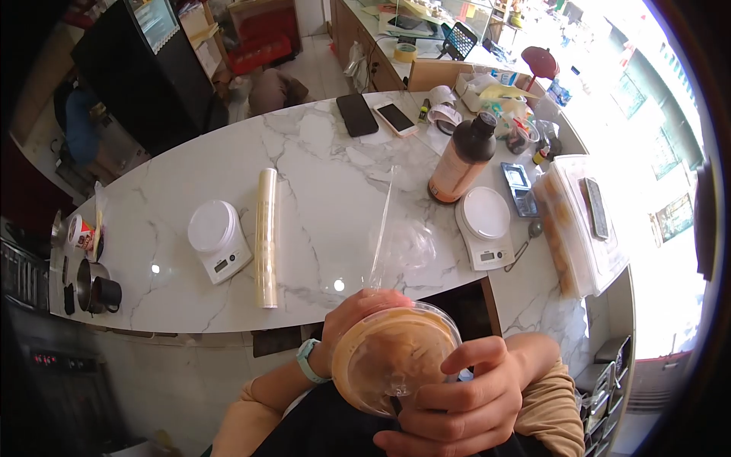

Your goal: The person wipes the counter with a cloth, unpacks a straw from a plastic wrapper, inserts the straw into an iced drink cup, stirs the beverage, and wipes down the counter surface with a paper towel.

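A round clear plastic container (392,354) with orange-brown contents is held up in front of my body, tilted so its broad round face shows. My left hand (358,320) wraps round its upper left side, a light green watch on the wrist. My right hand (464,396) grips its lower right side, fingers curled against it. Just beyond, clear plastic film (407,244) lies crumpled on the marble counter (320,206). A roll of film (267,236) lies left of it, beside a white scale (221,240).
Toward the right are a brown bottle (463,158), a second scale (487,228), a spoon (525,247) and a large plastic box (582,228). Two phones (356,114) (397,119) lie at the far edge. Pots (93,288) stand at left. Two people (274,90) (80,129) are beyond the counter.
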Motion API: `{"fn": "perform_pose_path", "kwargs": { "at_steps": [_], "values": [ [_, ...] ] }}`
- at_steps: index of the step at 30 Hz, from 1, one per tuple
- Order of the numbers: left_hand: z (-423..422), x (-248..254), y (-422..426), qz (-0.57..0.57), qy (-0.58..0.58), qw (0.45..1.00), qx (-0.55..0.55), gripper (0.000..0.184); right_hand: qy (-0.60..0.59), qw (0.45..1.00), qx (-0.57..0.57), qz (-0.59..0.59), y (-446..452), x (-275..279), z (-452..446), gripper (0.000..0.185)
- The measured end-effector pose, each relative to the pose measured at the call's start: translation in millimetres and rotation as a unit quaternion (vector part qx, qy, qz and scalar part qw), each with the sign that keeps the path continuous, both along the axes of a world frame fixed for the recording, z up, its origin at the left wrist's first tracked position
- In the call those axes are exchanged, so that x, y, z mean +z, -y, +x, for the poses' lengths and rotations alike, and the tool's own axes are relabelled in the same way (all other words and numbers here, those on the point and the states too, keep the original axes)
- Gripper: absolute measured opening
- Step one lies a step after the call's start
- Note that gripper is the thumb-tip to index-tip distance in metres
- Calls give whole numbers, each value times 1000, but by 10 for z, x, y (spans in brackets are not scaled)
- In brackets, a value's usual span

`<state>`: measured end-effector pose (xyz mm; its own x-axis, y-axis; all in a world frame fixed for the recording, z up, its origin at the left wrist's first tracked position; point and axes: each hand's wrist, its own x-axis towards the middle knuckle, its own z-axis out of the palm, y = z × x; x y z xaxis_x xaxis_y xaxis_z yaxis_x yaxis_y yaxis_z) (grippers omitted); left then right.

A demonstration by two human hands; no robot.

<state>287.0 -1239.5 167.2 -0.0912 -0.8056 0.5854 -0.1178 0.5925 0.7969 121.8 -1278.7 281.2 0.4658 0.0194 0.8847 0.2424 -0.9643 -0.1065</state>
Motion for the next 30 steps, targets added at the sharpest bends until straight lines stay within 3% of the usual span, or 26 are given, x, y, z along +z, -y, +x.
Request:
{"fn": "perform_pose_path", "kwargs": {
  "at_steps": [3,8,12,15,21,23,27,30],
  "values": [
    [-47,26,-1,-35,22,998,43,34,27,1000,-5,-1,-27,-31,49,11],
    [19,59,27,4,33,999,-6,36,40,998,5,-45,38,-93,70,13],
    [26,23,66,-27,73,997,-1,36,24,1000,15,-14,8,-40,18,7],
    [-1,-43,40,13,33,999,10,35,25,999,47,12,15,-86,17,6],
    [-45,-374,28,150,-170,973,-43,37,-117,985,101,78,111,29,-160,14],
    [-39,-389,36,117,-98,988,-8,44,-103,988,94,59,135,29,-81,18],
    [53,-307,125,43,53,996,64,58,-322,944,-6,73,189,52,-8,20],
    [19,-601,98,202,-162,966,-1,67,-364,898,-17,249,309,57,34,18]
  ]
}}
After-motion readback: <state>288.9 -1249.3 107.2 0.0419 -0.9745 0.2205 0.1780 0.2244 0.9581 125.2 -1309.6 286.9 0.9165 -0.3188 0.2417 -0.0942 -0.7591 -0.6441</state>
